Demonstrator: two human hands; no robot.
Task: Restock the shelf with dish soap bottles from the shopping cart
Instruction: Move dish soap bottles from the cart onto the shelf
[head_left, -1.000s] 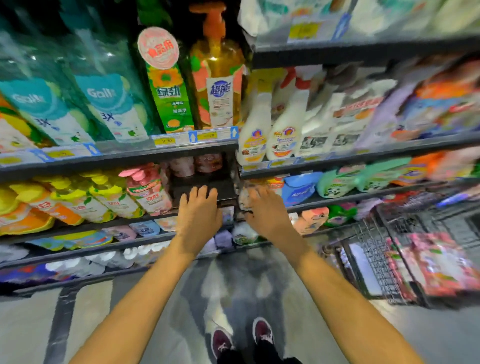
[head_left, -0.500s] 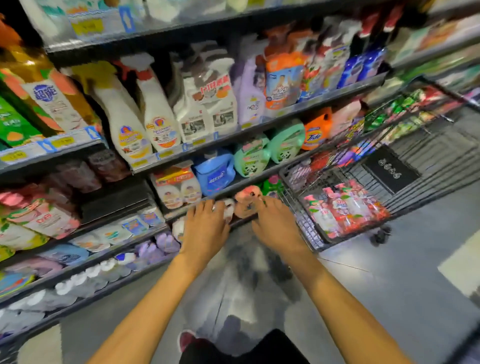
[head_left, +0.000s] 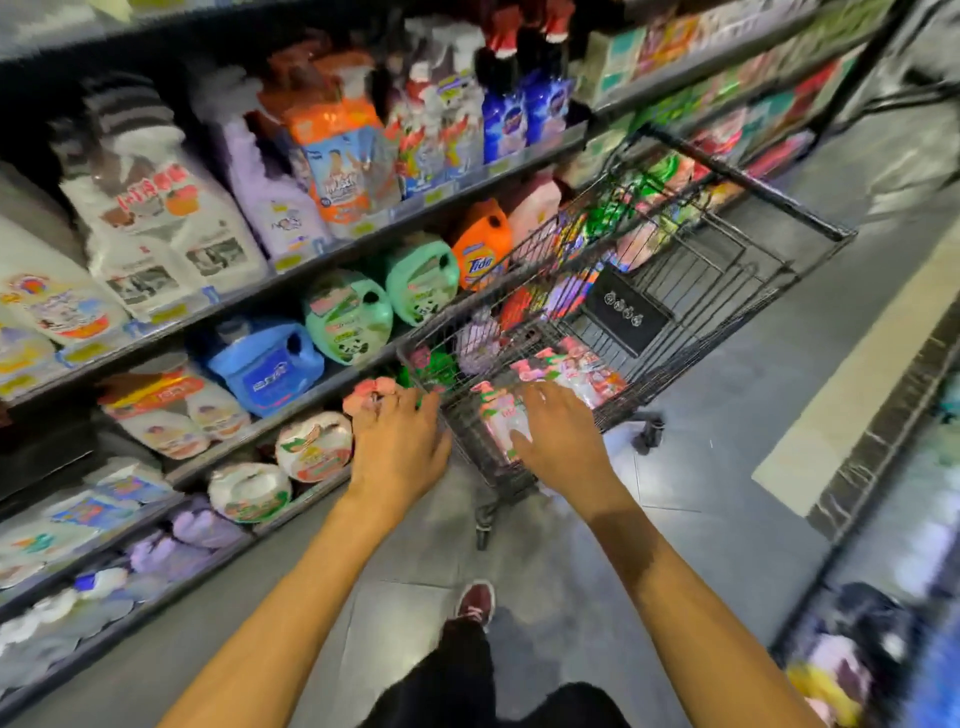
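A dark red shoe (head_left: 475, 603) stands on the grey floor (head_left: 727, 467). Farther out, the left hand (head_left: 397, 441) has loosely spread fingers and holds nothing, near the shopping cart (head_left: 753, 186) at its near left corner. The right hand (head_left: 558, 436) is spread too, over the pink dish soap bottles (head_left: 582, 371) lying in the cart's near end. It may be touching one, but the view is blurry. On the left, the shelf (head_left: 244, 296) is full of jugs and bags.

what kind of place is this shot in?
Most likely a supermarket cleaning-products aisle: tiered shelves with price tags, detergent jugs such as the orange Tide jug, and a wire shopping cart.
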